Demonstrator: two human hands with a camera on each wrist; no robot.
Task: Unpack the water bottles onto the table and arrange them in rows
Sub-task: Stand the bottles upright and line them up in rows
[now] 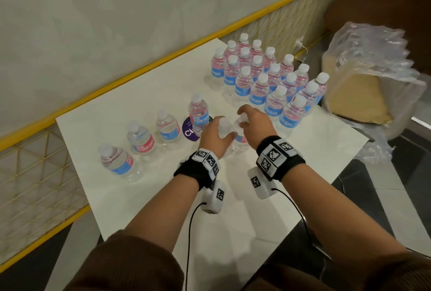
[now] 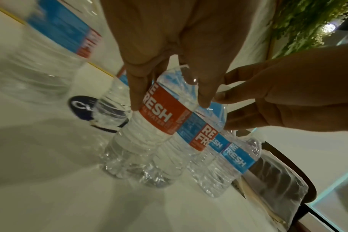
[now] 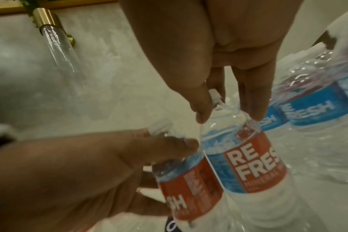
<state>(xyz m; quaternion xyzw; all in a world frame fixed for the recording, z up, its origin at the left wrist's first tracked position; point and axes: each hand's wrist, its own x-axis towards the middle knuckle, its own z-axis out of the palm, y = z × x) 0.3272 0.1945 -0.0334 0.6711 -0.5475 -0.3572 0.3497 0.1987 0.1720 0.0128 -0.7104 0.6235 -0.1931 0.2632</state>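
Clear water bottles with blue and red labels stand on the white table (image 1: 233, 197). A dense block of several bottles (image 1: 268, 76) fills the back right. Several more form a slanted row (image 1: 141, 139) on the left. At the table's middle, my left hand (image 1: 219, 132) grips the shoulder of one bottle (image 2: 157, 119) from above. Beside it, my right hand (image 1: 247, 119) pinches the neck of another bottle (image 3: 248, 169). Both bottles are upright and side by side, almost touching, with their bases at or just above the tabletop.
Crumpled plastic wrap with a cardboard tray (image 1: 368, 76) lies off the table's right edge, near a brown chair (image 1: 373, 6). A round dark sticker (image 1: 190, 129) sits on the table by the row's end. A yellow rail (image 1: 140, 67) runs behind.
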